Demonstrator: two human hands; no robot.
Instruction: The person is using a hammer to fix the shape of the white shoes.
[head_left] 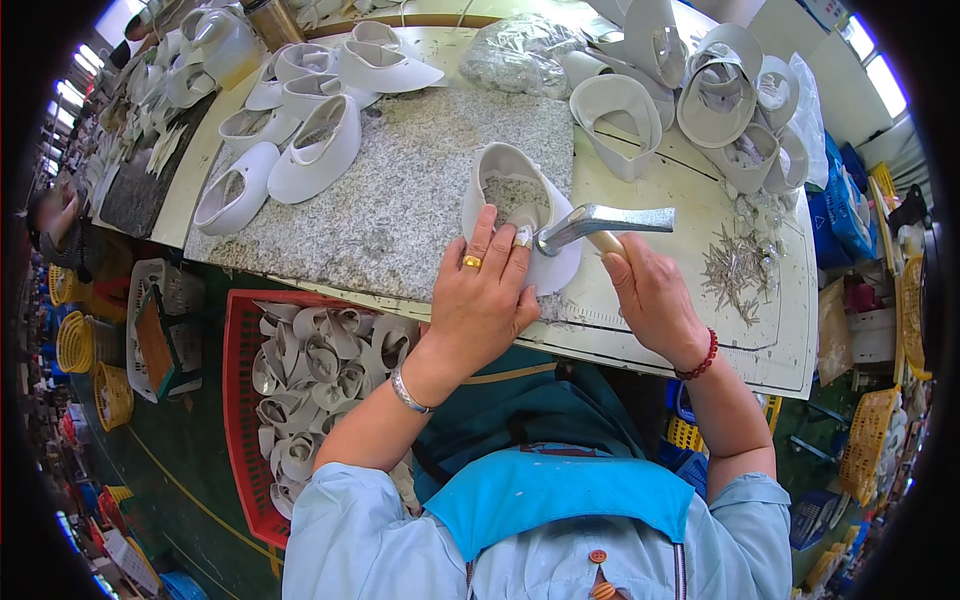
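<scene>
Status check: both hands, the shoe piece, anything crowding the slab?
Left hand pressing white shoe upper onto granite slab. Right hand gripping hammer, head at the upper. Finished uppers lie apart, upper left.

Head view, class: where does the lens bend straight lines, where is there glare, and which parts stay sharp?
Head view: the worktable's front edge bows toward the black fisheye rim; ceiling lights at the upper corners blow out white; the left hand, right hand, hammer and white shoe upper are sharp and evenly lit, with soft shadows; the far baskets at left look small and smeared.
</scene>
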